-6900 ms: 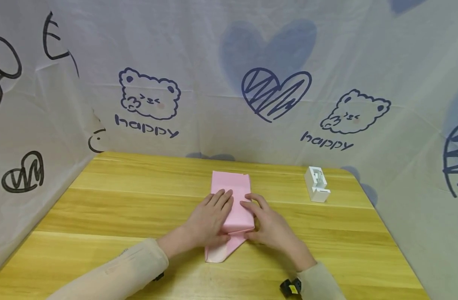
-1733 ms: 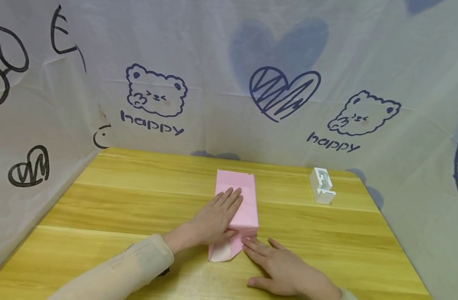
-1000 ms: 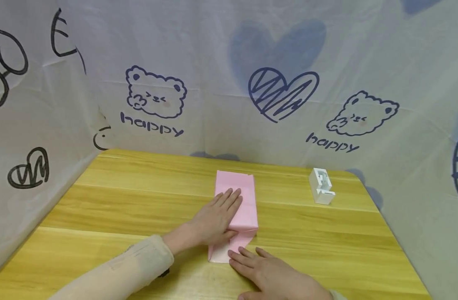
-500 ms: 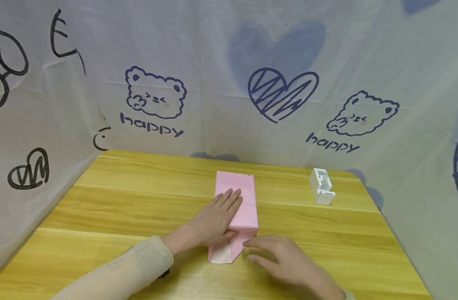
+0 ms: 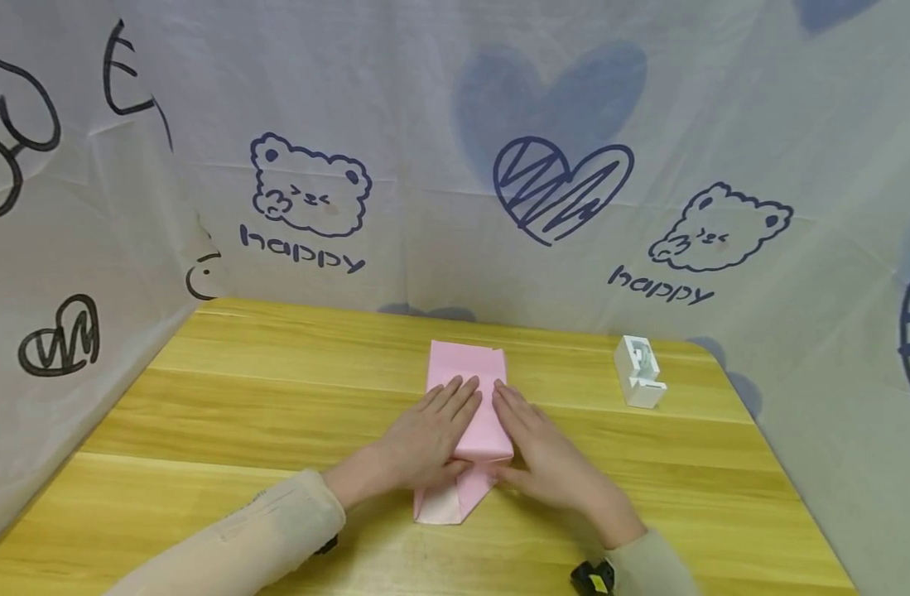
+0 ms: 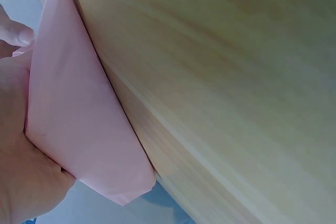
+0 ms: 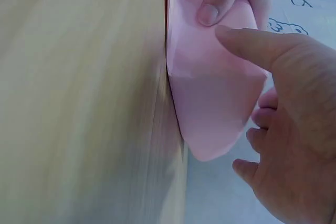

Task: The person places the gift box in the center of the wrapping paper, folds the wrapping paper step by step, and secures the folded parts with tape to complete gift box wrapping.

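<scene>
- Head view: the backdrop point(image 5: 440, 240) carries the handwritten word "happy" point(image 5: 301, 248) twice, toward 11 and 1 o'clock, each below a cloud-edged bear face; a black "E" point(image 5: 127, 70) stands toward 10 o'clock.
- The pink packet point(image 5: 488, 434) is box-shaped, of plain smooth paper with faint creases. It lies lengthwise on the tabletop point(image 5: 291, 372), just below the frame's centre; its end flap runs toward 6 o'clock, showing a pale face.
- The left hand point(image 5: 425, 443) lies across the packet's top, fingers straight.
- The right hand point(image 5: 551, 463) has its fingers extended along the 3 o'clock edge, fingertips touching; whether its thumb touches, I cannot tell.
- A white tape dispenser point(image 5: 639, 372) sits between 2 and 3 o'clock of the packet, seen only here.
- Left wrist view alone shows the packet's tall side wall and a curled pale edge toward 11 o'clock.
- Right wrist view shows the left thumb point(image 7: 214, 9) resting on the packet's folded end.
</scene>
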